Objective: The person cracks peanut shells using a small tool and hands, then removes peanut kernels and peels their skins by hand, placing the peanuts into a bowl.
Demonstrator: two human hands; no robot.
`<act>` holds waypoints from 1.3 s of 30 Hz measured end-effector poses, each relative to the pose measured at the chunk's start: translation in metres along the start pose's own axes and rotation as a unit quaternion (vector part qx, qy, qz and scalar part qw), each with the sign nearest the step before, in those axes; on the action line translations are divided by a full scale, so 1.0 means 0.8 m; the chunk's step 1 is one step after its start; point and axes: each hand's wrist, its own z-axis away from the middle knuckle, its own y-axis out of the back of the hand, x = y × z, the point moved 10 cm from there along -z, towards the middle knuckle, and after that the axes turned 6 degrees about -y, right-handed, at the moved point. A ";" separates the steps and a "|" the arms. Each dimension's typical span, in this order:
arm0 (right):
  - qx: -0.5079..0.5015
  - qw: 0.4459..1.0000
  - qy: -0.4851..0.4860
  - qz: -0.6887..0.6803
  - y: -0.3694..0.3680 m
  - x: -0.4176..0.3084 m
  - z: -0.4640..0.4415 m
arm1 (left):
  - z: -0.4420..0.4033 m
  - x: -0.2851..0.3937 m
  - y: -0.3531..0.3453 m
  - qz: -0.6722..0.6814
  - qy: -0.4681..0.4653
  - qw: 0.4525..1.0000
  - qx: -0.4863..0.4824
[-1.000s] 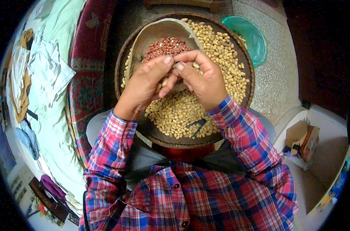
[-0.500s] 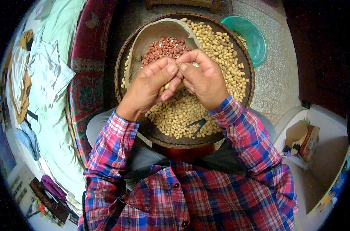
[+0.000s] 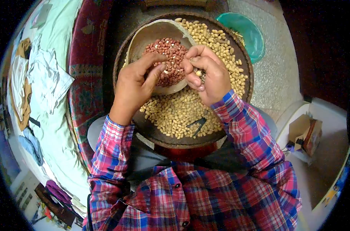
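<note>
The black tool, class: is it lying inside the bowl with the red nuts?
No, the black tool lies outside the bowl, on the pale peanuts in the round tray.

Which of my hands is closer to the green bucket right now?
Your right hand. It is at the right side of the bowl, towards the green bucket; your left hand is farther off, at the bowl's left side.

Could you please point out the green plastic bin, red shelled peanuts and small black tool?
Green plastic bin [image 3: 252,35]: head view, inner wall.
Red shelled peanuts [image 3: 175,61]: head view, pile's middle.
Small black tool [image 3: 201,121]: head view, bent end.
</note>
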 end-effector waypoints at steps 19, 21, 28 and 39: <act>-0.013 0.999 0.011 0.034 0.003 -0.004 0.000 | 0.008 -0.023 0.018 0.020 0.108 0.994 0.026; -0.010 0.999 0.013 0.029 0.006 -0.005 -0.002 | 0.004 -0.014 0.023 0.018 0.116 0.993 0.023; -0.005 0.999 0.007 0.043 0.003 -0.004 -0.002 | 0.012 -0.040 0.013 0.068 0.201 0.977 -0.010; -0.027 0.989 0.049 0.137 -0.011 0.004 -0.002 | 0.039 -0.048 -0.040 0.308 0.331 0.891 -0.049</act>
